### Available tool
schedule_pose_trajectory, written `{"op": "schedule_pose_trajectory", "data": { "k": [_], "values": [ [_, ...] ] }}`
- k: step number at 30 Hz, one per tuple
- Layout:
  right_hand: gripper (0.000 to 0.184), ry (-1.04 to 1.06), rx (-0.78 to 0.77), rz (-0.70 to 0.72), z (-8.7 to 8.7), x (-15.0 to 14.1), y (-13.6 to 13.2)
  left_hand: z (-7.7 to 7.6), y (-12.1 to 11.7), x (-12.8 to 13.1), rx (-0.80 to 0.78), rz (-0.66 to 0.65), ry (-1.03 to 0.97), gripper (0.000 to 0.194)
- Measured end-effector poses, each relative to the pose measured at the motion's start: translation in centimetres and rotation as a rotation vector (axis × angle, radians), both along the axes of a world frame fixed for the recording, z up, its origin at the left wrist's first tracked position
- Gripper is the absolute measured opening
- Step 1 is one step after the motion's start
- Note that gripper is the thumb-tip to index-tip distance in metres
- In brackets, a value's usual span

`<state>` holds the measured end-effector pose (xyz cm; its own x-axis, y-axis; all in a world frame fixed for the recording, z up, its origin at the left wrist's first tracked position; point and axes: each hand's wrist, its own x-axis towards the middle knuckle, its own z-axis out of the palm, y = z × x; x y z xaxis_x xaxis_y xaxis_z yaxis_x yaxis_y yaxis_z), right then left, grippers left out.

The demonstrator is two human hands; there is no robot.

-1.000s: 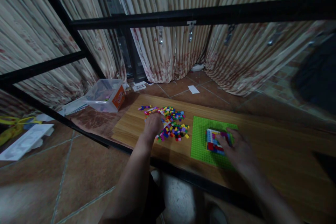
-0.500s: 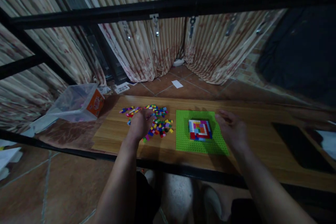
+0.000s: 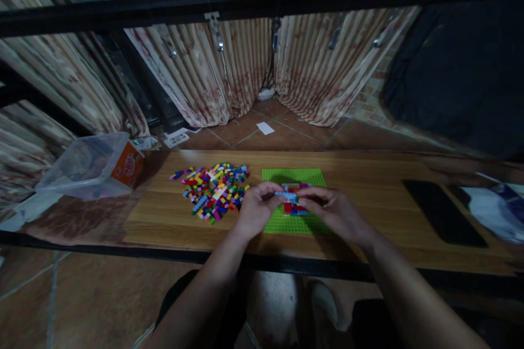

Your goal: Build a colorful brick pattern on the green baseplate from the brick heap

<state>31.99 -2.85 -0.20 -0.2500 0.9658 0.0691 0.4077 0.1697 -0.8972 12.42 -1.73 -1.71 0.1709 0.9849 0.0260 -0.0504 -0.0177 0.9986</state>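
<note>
A light blue toy brick (image 3: 287, 196) is pinched between my left hand (image 3: 258, 208) and my right hand (image 3: 333, 210), both with fingers closed on it. It is held above the multicoloured brick build (image 3: 289, 210), which stands on a green studded baseplate (image 3: 301, 174). My fingers and the blue brick partly cover the build; red and blue bricks show along its near edge. To the left of my left hand, a loose pile of small coloured bricks (image 3: 216, 193) spreads over the wooden tabletop.
A clear plastic bin (image 3: 88, 166) with an orange label stands beyond the left end of the wooden table (image 3: 155, 223). A flat black object (image 3: 444, 211) lies on the right, near a white bag (image 3: 487, 212). A black metal bar (image 3: 245, 2) crosses above.
My left hand has moved right, from the brick pile to over the build, and now holds a light blue brick. My right hand has come left to meet it. The view has shifted slightly.
</note>
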Motion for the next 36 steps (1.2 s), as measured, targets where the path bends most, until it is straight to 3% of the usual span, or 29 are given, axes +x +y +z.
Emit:
{"op": "schedule_pose_trajectory", "data": {
  "k": [9, 12, 18, 21, 36],
  "values": [
    [0.026, -0.032, 0.01, -0.02, 0.0, 1.1, -0.3, -0.8, -0.8, 2.6, 0.005, -0.036, -0.02, 0.015],
    [0.025, -0.053, -0.003, -0.008, -0.3, 2.2, -0.1, -0.8, -1.0, 2.7, 0.11, -0.023, 0.124, 0.008],
    [0.022, -0.135, -0.103, 0.004, -1.7, 4.9, 0.0, -0.4, -0.8, 1.5, 0.34, 0.031, 0.465, 0.019],
    [0.019, -0.176, -0.128, 0.041, -1.8, 4.7, -0.2, -0.4, -0.8, 1.4, 0.406, 0.017, 0.559, 0.017],
    [0.008, -0.225, -0.056, -0.034, -2.0, 3.5, -0.2, -1.8, -1.2, 2.7, 0.631, -0.094, 0.872, 0.01]
  ]
}}
